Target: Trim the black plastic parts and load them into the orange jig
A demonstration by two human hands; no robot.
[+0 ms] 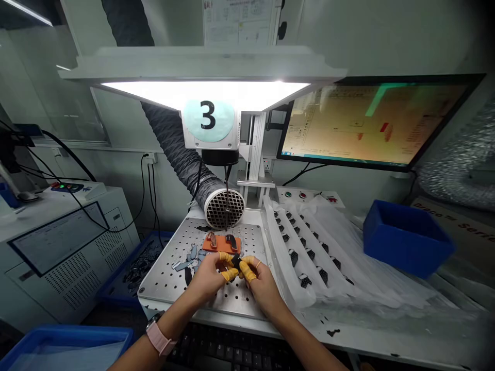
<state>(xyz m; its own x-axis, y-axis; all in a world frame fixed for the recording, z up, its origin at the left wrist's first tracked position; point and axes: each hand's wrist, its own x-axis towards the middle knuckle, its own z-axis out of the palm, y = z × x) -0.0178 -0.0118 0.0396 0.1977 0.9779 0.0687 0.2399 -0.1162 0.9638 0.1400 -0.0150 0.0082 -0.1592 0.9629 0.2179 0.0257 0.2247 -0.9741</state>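
Note:
A small black part (236, 260) sits pinched between my two hands, above the front of the perforated metal plate (162, 281). My left hand (214, 273), in yellow finger covers, grips it from the left. From the right, the covered fingertips of my right hand (255, 275) close on the same part. Just beyond my hands lies an orange fixture block (221, 244) with a brown piece (211, 239) and a dark curved piece (231, 242) on it. Several grey and dark flat pieces (191, 256) are scattered left of the block.
A round vent hose mouth (225, 208) and a lit lamp (209, 93) hang over the plate. To the right, white foam sheeting (278, 257) holds rows of black parts, with a blue bin (406, 239) behind. A keyboard (232, 350) lies below my arms; a blue tray (129, 330) is at lower left.

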